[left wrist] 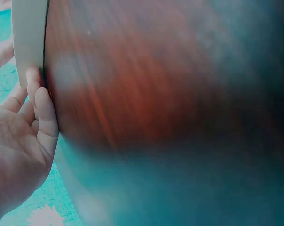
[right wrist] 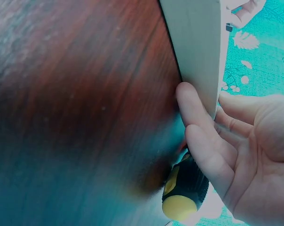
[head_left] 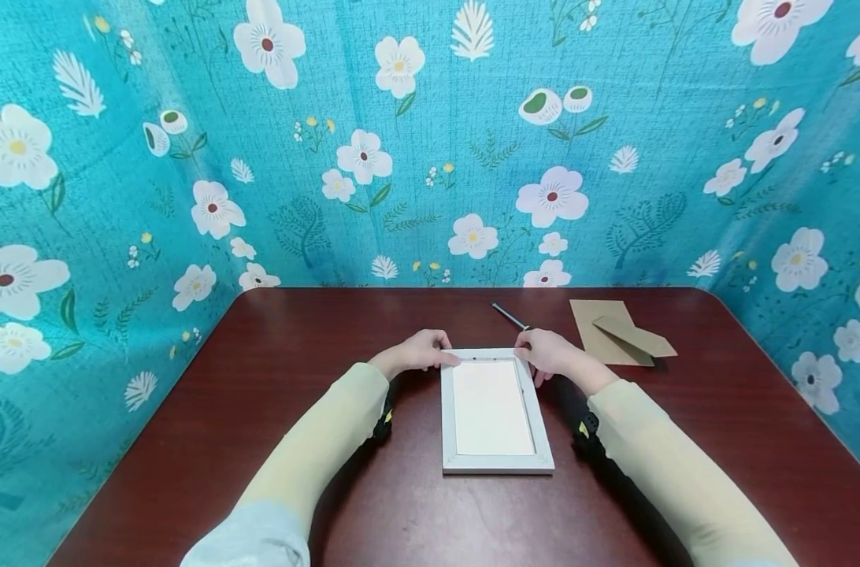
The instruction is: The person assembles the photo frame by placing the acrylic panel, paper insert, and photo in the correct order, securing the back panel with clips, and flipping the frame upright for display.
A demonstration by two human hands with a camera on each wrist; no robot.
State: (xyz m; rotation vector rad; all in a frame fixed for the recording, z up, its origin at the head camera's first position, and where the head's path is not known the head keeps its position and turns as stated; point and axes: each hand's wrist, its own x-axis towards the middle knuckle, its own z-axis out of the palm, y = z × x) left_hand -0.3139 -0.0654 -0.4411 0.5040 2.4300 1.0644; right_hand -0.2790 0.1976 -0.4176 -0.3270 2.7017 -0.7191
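A white picture frame (head_left: 449, 417) lies on the table with a plain white sheet (head_left: 492, 409) inside its border. My left hand (head_left: 421, 350) grips the far left corner, thumb over the top of the border and fingers along the outer side. At the far right corner my right hand (head_left: 552, 352) holds the frame likewise. Both wrist views show fingertips low against the frame's outer side, close to the tabletop. Just beyond the right hand lies a screwdriver (head_left: 508, 316); its black and yellow handle (right wrist: 184, 186) shows beside the fingers in the right wrist view.
To the right, a brown backing board (head_left: 591, 319) lies on the dark red wooden table (head_left: 316, 331), with a brown strip (head_left: 637, 337) resting across it. A turquoise flowered cloth (head_left: 430, 197) hangs behind and beside the table.
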